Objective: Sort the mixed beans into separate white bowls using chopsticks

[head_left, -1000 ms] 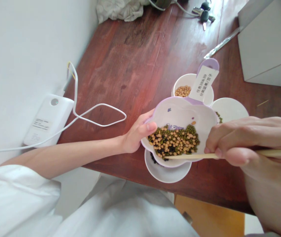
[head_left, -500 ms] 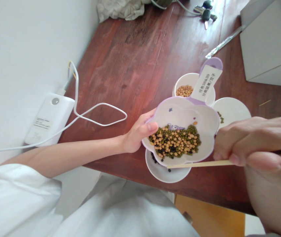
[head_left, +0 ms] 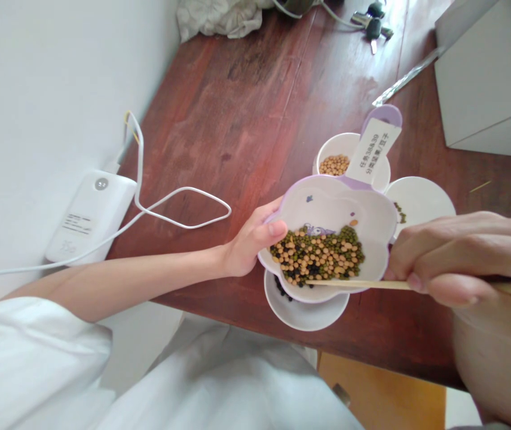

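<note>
My left hand (head_left: 250, 242) grips the left rim of a purple-edged flower-shaped bowl (head_left: 327, 206), thumb over the edge, and holds it tilted above the table. Mixed yellow, green and black beans (head_left: 318, 255) lie in its lower half. A paper label (head_left: 369, 152) is stuck on its handle. My right hand (head_left: 456, 260) is closed on wooden chopsticks (head_left: 358, 285). Their tips reach the near edge of the bean pile.
Three small white dishes sit under and behind the bowl: one with yellow beans (head_left: 336, 156), one with a few green beans (head_left: 421, 200), one with black beans (head_left: 302, 310). A white charger (head_left: 89, 215) with its cable, a cloth (head_left: 214, 17), keys (head_left: 372, 24) and a white box (head_left: 488, 71) lie around the wooden table (head_left: 246, 101).
The chopstick tips first dropped below the bowl's near rim over the lower dish, then came back up into the bean pile. The left hand and bowl barely moved.
</note>
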The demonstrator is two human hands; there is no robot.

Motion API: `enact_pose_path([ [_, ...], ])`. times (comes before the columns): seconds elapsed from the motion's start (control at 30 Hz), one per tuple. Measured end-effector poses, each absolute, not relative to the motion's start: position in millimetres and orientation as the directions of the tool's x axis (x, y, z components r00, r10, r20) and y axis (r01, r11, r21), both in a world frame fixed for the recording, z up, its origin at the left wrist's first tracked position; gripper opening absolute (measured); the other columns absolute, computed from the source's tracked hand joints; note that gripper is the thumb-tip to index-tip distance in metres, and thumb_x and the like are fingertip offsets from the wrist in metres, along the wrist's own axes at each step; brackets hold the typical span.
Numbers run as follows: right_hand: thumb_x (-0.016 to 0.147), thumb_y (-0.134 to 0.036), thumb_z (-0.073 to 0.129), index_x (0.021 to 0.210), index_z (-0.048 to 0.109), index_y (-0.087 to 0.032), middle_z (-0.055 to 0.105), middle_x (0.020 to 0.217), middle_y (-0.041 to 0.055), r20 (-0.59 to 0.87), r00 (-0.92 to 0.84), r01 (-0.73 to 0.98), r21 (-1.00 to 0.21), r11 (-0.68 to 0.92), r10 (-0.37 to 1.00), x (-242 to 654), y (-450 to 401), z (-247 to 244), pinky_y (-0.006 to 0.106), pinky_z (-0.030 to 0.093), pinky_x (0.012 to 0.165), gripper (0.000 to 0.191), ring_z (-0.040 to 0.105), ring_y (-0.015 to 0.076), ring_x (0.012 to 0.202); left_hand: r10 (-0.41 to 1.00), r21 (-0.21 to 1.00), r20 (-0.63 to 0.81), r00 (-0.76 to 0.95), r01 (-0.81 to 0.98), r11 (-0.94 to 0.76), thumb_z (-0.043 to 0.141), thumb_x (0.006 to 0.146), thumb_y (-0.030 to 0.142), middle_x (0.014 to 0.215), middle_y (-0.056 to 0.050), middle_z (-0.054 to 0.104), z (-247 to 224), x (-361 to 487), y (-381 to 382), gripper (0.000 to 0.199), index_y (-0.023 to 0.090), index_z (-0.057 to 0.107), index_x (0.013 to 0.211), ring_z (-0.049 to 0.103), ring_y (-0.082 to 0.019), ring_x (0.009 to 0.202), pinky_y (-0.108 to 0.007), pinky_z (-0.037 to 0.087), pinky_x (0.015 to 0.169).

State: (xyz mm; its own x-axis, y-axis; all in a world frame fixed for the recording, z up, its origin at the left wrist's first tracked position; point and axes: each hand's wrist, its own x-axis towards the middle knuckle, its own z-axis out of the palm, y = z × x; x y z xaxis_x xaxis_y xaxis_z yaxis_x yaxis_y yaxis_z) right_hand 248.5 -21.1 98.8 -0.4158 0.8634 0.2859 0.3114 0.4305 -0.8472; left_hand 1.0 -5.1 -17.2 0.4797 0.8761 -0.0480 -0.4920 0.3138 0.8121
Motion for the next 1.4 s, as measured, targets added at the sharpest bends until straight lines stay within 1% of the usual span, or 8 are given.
enact_pose_path([
  [0.07,0.103,-0.034,0.075,0.071,0.071,-0.023,0.072,0.063,0.0045,0.288,-0.366,0.334,-0.847,0.414,0.885,251.2,-16.6,98.2,0.034,0.055,0.044,0.034,0.07,0.0206,0.052,0.879,0.801,-0.052,0.474,-0.506,0.32,0.077,0.085,0.075,0.125,-0.014,0.085,-16.5,1.5,-5.4,0.076,0.021,0.077,0.138,0.075,-0.043,0.134,-0.053,0.06,0.113],
  [0.27,0.105,-0.024,0.07,0.084,0.074,-0.02,0.076,0.067,0.0044,0.401,-0.598,0.125,-0.809,0.575,0.694,264.5,0.3,86.4,0.026,0.059,0.046,0.022,0.075,0.0181,0.056,0.875,0.799,-0.039,0.483,-0.51,0.317,0.079,0.086,0.075,0.124,-0.014,0.085,-14.7,1.4,-4.3,0.073,0.021,0.078,0.135,0.076,-0.042,0.13,-0.052,0.062,0.111],
  [0.4,0.096,-0.009,0.069,0.086,0.077,-0.018,0.075,0.069,0.0032,0.398,-0.55,0.18,-0.801,0.57,0.734,267.0,0.1,79.5,0.026,0.056,0.046,0.015,0.073,0.0171,0.057,0.868,0.811,-0.005,0.497,-0.505,0.295,0.076,0.089,0.073,0.124,-0.014,0.085,-15.2,1.3,-3.2,0.069,0.021,0.078,0.134,0.077,-0.041,0.129,-0.052,0.062,0.11],
  [0.6,0.096,-0.013,0.071,0.079,0.074,-0.018,0.074,0.065,0.0025,0.422,-0.505,0.227,-0.777,0.587,0.753,259.5,-3.2,79.8,0.023,0.051,0.045,0.019,0.067,0.0127,0.05,0.862,0.817,0.039,0.505,-0.513,0.264,0.07,0.094,0.072,0.126,-0.013,0.085,-17.0,1.3,-3.5,0.066,0.022,0.077,0.136,0.077,-0.04,0.129,-0.051,0.063,0.11],
  [0.7,0.097,-0.012,0.071,0.077,0.072,-0.017,0.074,0.065,0.0019,0.428,-0.512,0.213,-0.777,0.593,0.745,257.5,-2.6,79.9,0.023,0.053,0.046,0.02,0.068,0.0126,0.052,0.862,0.817,-0.006,0.507,-0.494,0.296,0.073,0.09,0.074,0.123,-0.014,0.085,-16.4,1.2,-3.8,0.072,0.02,0.076,0.137,0.077,-0.041,0.129,-0.051,0.063,0.108],
  [0.83,0.096,-0.006,0.069,0.087,0.074,-0.016,0.075,0.071,0.0026,0.431,-0.569,0.146,-0.785,0.602,0.701,258.6,-1.1,78.6,0.025,0.056,0.048,0.015,0.072,0.0144,0.058,0.866,0.821,-0.03,0.5,-0.482,0.306,0.075,0.086,0.076,0.12,-0.013,0.086,-15.1,1.4,-3.4,0.075,0.02,0.077,0.136,0.078,-0.041,0.128,-0.051,0.064,0.107],
  [1.0,0.1,-0.012,0.076,0.087,0.073,-0.016,0.076,0.072,0.0028,0.452,-0.588,0.106,-0.779,0.618,0.671,258.5,0.6,77.4,0.023,0.06,0.05,0.014,0.075,0.0133,0.061,0.861,0.815,0.026,0.508,-0.509,0.276,0.073,0.091,0.075,0.123,-0.013,0.086,-15.9,1.8,-2.5,0.071,0.021,0.077,0.137,0.078,-0.041,0.128,-0.053,0.063,0.109],
  [1.4,0.105,-0.024,0.075,0.082,0.07,-0.017,0.074,0.069,0.002,0.492,-0.565,0.1,-0.756,0.647,0.662,256.7,1.5,74.7,0.024,0.058,0.048,0.025,0.073,0.0132,0.058,0.865,0.805,-0.002,0.502,-0.513,0.299,0.075,0.089,0.074,0.124,-0.011,0.086,-13.7,3.0,-3.3,0.072,0.023,0.077,0.138,0.075,-0.043,0.134,-0.054,0.061,0.113],
])
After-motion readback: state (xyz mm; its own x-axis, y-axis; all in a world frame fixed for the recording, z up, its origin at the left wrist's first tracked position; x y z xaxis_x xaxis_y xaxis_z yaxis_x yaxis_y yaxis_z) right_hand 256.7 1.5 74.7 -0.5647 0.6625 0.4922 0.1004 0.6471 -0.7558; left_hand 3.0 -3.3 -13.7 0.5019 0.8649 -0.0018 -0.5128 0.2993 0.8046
